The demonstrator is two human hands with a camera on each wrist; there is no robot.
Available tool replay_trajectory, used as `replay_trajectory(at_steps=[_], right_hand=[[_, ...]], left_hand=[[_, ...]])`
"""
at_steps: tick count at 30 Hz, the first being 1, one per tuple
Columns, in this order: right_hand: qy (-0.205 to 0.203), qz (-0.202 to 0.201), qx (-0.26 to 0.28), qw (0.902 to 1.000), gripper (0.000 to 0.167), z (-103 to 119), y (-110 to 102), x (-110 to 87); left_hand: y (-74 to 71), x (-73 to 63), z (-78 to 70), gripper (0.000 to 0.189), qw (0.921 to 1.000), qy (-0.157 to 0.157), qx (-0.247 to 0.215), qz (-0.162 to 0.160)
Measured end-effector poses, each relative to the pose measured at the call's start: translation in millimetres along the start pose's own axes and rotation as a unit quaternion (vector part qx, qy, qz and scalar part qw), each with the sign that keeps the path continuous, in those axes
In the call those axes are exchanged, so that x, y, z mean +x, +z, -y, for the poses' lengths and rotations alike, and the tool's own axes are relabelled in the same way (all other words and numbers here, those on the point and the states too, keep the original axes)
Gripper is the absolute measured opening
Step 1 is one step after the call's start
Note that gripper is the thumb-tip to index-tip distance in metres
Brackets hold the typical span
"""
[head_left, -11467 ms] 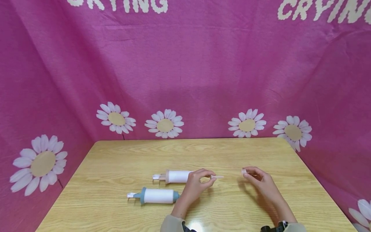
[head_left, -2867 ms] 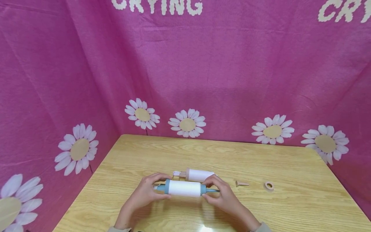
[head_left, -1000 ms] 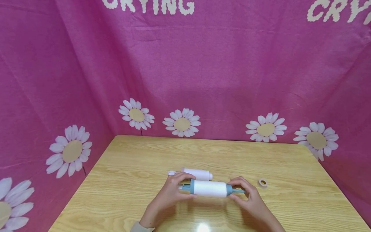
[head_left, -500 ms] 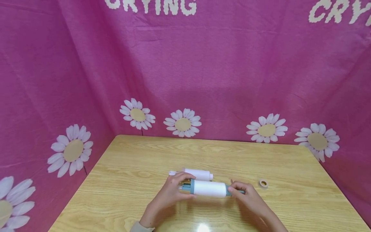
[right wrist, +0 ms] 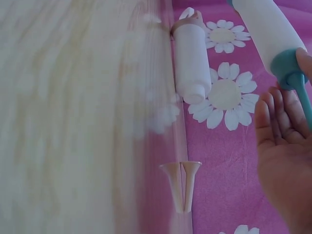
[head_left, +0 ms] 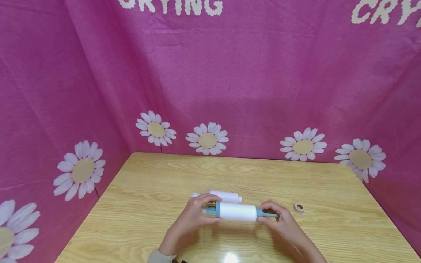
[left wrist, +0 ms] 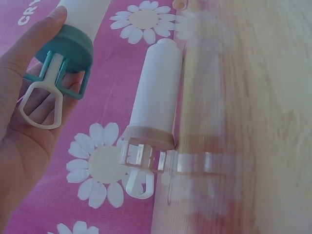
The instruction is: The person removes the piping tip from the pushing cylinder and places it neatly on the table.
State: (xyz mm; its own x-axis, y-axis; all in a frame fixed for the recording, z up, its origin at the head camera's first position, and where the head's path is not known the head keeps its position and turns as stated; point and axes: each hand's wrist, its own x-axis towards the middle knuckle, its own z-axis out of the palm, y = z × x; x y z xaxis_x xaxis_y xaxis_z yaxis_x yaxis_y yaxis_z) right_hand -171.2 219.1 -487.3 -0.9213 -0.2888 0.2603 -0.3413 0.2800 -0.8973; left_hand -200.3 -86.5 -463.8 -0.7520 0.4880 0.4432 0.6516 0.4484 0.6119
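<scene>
Above the table, both hands hold a white icing syringe [head_left: 238, 212] with teal ends, lying level. The left hand [head_left: 192, 215] grips its teal collar with thumb and fingers on opposite sides. In the left wrist view, a white pull ring [left wrist: 43, 105] sticks out between two teal finger loops [left wrist: 78, 87]. At the other end, the right hand [head_left: 281, 221] pinches the teal cap [right wrist: 286, 67], from which a thin teal nozzle [right wrist: 304, 100] projects into the palm. A second white syringe [head_left: 225, 197] with a beige collar [left wrist: 146, 136] lies just behind, partly covered by the left hand.
A small beige ring [head_left: 299, 208] lies on the wooden table [head_left: 329, 190], right of the hands. A beige cone-shaped nozzle [right wrist: 191, 183] shows in the right wrist view; the right hand hides it from the head view. A pink daisy cloth [head_left: 246, 91] hangs behind.
Earlier the teal syringe lay on the table while the hands held the beige nozzle and ring, now set down. Just now the right fingers shifted from a closer pinch to a wider hold on the cap.
</scene>
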Motion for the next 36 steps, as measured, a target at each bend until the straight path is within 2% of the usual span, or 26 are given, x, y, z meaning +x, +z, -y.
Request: replay_trajectory(at_steps=[10, 13, 16, 22, 28, 31, 36], right_hand=[[-0.092, -0.015, -0.016, 0.9955, 0.031, -7.1, 4.3, 0.8], [-0.105, -0.014, -0.019, 0.9942, 0.034, -6.5, 4.8, 1.0], [-0.081, -0.011, -0.006, 0.9966, 0.036, -4.4, 3.9, 0.4], [0.018, 0.005, 0.016, 0.9997, 0.020, 1.3, -0.8, 2.2], [0.077, 0.056, 0.020, 0.9953, 0.035, 2.2, -4.6, 5.8], [0.091, 0.059, 0.026, 0.9938, 0.031, 1.5, -4.3, 6.0], [0.075, 0.038, 0.015, 0.9964, 0.015, 1.0, -1.9, 4.4]], left_hand=[[-1.7, 0.2, -1.1, 0.050, 0.9997, -0.012, -0.019, 0.006], [-1.2, 0.3, -0.3, 0.051, 0.9996, -0.014, -0.023, 0.011], [-1.1, 0.1, 0.1, 0.051, 0.9995, -0.016, -0.024, 0.011], [-1.6, -0.8, -0.1, 0.051, 0.9993, -0.021, -0.029, 0.011], [-1.0, -1.5, 0.3, 0.050, 0.9991, -0.017, -0.037, 0.014], [-1.1, -2.0, 0.5, 0.049, 0.9985, -0.022, -0.047, 0.018], [-1.7, -2.0, 1.2, 0.050, 0.9983, -0.025, -0.048, 0.020]])
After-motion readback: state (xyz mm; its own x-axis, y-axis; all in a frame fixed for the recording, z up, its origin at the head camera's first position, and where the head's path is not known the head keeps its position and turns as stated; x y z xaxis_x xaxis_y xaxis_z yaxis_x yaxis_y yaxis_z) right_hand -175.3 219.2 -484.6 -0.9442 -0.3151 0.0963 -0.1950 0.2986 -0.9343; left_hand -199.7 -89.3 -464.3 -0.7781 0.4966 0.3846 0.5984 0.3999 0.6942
